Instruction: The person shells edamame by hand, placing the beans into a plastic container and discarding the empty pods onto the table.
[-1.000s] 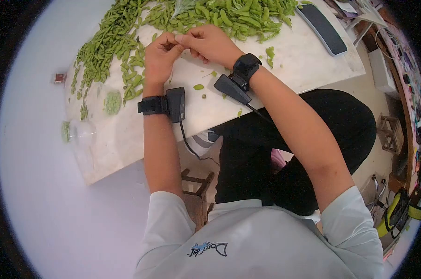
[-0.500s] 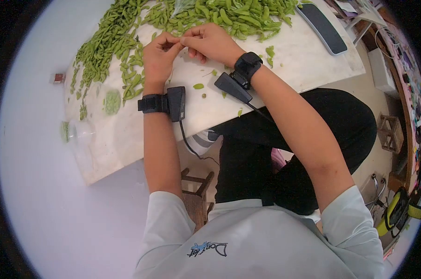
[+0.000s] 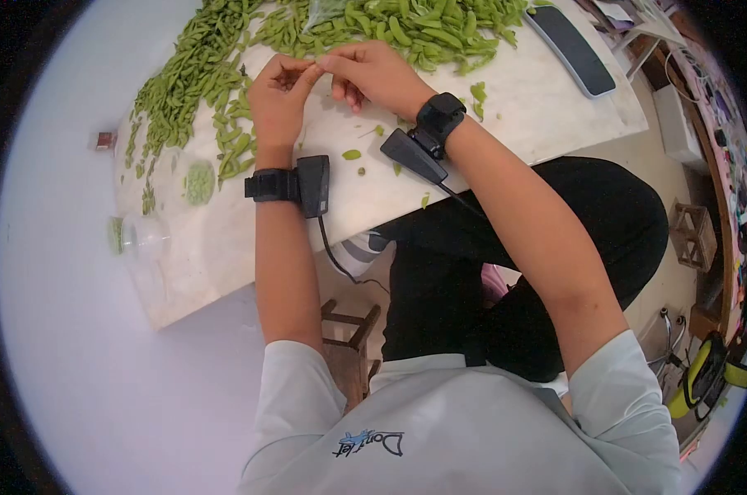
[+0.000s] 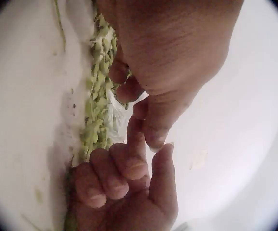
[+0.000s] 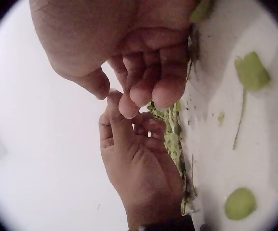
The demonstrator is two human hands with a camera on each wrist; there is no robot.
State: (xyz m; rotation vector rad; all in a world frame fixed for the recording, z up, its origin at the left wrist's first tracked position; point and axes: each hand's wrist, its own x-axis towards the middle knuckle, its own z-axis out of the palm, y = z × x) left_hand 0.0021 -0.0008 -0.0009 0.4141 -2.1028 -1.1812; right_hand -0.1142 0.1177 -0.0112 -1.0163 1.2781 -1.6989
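Observation:
Over the table my left hand [image 3: 276, 103] and right hand [image 3: 377, 78] meet at the tips of their thumbs and forefingers. In the left wrist view, the thumb of the left hand [image 4: 177, 53] comes down close to the upturned thumb of the right hand [image 4: 124, 197]. The right hand's other fingers [image 5: 170, 91] are bent toward its palm in the right wrist view. Whether a small thing sits between the fingertips, I cannot tell. Just beyond the hands lies a heap of green soybean pods [image 3: 406, 29], with more pods [image 3: 179, 99] spread at the left.
Clear containers with green beans [image 3: 198, 181] stand at the table's left side. A phone [image 3: 573, 54] lies at the right end. Loose pod pieces [image 3: 352, 154] are scattered near the front edge. A clear plastic bag [image 3: 325, 11] lies among the pods. Cables trail from both wrist cameras.
My left hand has shifted slightly left, its thumb straighter. The right thumb has lifted a little, and the fingertips of both hands stay together. The pods have not moved.

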